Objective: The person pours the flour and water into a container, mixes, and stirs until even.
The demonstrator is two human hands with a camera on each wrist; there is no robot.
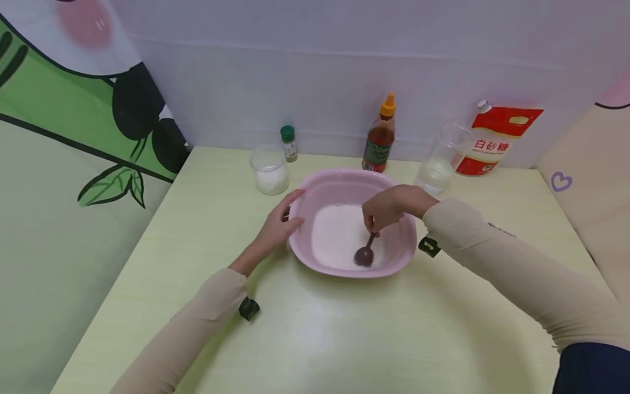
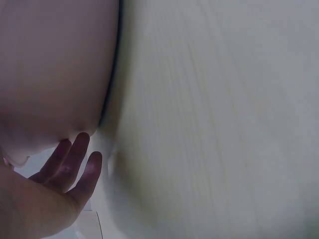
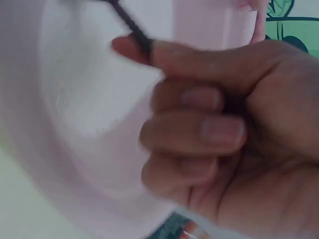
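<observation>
Here, left-hand grip [image 1: 275, 225] holds left rim of pink basin [image 1: 339, 189], thumb over edge, likely to steady it on counter [image 1: 354, 328]. Right-hand grip [image 1: 386, 208] pinches dark spoon [image 1: 365, 255] by handle, head down at white contents [image 1: 334, 235]. Sauce bottle [image 1: 379, 139], red pouch [image 1: 496, 139] stand far, apparently out of way.

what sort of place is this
Most likely an indoor spot set up for preparing food, though whether it is a kitchen I cannot tell. A sauce bottle and a sugar bag stand at the back of the table, beyond a pink basin and spoon.
</observation>
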